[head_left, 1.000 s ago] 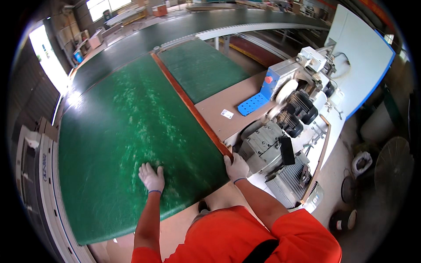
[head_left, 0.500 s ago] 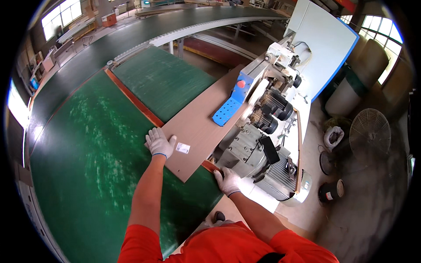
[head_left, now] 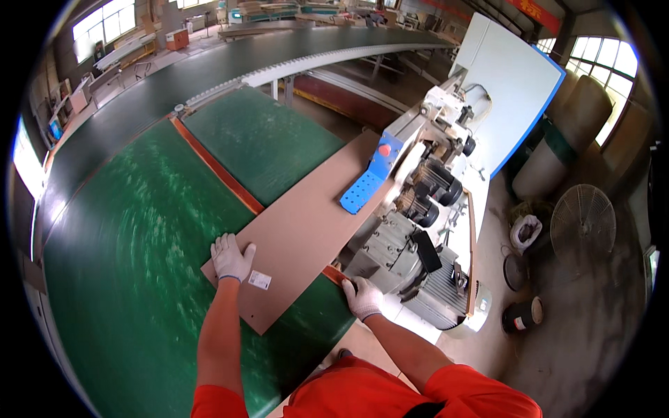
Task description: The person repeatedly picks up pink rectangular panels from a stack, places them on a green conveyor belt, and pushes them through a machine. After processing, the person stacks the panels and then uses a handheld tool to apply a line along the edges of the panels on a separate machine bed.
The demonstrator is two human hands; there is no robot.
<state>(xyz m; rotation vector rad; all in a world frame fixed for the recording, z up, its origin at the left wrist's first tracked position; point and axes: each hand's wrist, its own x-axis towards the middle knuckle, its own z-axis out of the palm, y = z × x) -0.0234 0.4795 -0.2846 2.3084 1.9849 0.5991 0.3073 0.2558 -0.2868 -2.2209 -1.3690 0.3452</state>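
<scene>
A long brown wood-grain board (head_left: 300,230) lies aslant over the green table (head_left: 139,230), its far part passing beside the blue perforated guard (head_left: 361,192) of a machine. My left hand (head_left: 231,258), in a white knit glove, rests flat on the board's near end with fingers stretched and thumb out. Beside it a white label (head_left: 260,280) is stuck to the board. My right hand (head_left: 364,299), gloved too, is off the board. Its fingers curl at the table's edge by the end of an orange strip (head_left: 334,274); their tips are partly hidden.
Grey motors (head_left: 435,296) and a white machine housing (head_left: 512,83) stand along the right. A curved dark conveyor (head_left: 279,56) runs behind the table. On the floor to the right are a round fan (head_left: 584,223), a white sack (head_left: 526,233) and a black bucket (head_left: 523,315).
The board has slid toward me and to the left along the machine, with my left hand moving along on it. My right hand has stayed at the table's edge.
</scene>
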